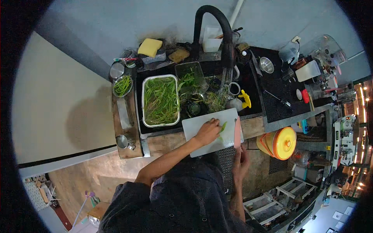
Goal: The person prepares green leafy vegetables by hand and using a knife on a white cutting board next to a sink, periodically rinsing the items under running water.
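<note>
A white cutting board (198, 131) lies at the sink's front edge. My left hand (209, 131) rests on it, fingers bent down by a small green leaf (223, 127); whether they grip it is hidden. Held in my right hand (241, 161) is a knife with a pink blade (237, 131), its tip pointing away from me over the board's right side. In the sink, a white-rimmed tub (143, 102) holds leafy green stems in water. Beside it are a clear container (201, 70) with greens and loose stems (217, 100) under water running from the black faucet (228, 55).
A plate of cut green stems (123, 86) and a metal cup (121, 141) stand on the left ledge. A spray bottle with a yellow head (245, 99) is right of the board. An orange bucket with a yellow lid (286, 143) stands below the counter at right.
</note>
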`<state>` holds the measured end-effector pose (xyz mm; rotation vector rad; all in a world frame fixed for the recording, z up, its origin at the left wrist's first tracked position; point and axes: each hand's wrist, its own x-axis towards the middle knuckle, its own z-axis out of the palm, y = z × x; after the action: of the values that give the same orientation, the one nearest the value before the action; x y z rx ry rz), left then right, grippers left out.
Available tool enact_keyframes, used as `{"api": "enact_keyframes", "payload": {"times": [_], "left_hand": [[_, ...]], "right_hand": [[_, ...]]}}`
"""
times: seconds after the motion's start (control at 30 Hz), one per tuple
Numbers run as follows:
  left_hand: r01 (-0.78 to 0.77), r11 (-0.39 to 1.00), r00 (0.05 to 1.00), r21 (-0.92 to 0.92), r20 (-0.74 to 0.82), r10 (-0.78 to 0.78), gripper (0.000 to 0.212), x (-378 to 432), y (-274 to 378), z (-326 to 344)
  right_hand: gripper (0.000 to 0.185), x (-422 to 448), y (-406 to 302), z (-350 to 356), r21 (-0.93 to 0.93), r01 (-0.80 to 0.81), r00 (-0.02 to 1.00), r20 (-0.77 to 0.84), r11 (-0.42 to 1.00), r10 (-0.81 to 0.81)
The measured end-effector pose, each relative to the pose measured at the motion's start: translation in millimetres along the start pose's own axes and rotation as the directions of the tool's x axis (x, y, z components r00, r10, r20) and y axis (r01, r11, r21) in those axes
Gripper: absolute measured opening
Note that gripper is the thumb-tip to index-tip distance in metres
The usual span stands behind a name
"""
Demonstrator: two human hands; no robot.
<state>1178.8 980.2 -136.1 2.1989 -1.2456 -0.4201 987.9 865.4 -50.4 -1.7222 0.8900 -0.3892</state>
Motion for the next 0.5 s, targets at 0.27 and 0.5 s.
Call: {"api": "enact_keyframes", "payload": {"times": [0.27, 0.5], "left_hand": [[-0.006, 0.992, 1.0, 0.123, -0.026, 0.009, 0.013, -14.2, 6.3, 17.3], [0.081, 0.912, 0.855, -0.402, -0.442, -0.271, 0.006, 4.6, 3.1, -61.4]], "right_hand": [[0.038, 41.2, 5.4, -20.6, -0.07, 0.164, 0.986, 0.022, 0.984, -0.163], [0.038, 88.6, 11.5, -41.0, -0.023, 0.139, 0.982, 0.132, 0.99, -0.135]]}}
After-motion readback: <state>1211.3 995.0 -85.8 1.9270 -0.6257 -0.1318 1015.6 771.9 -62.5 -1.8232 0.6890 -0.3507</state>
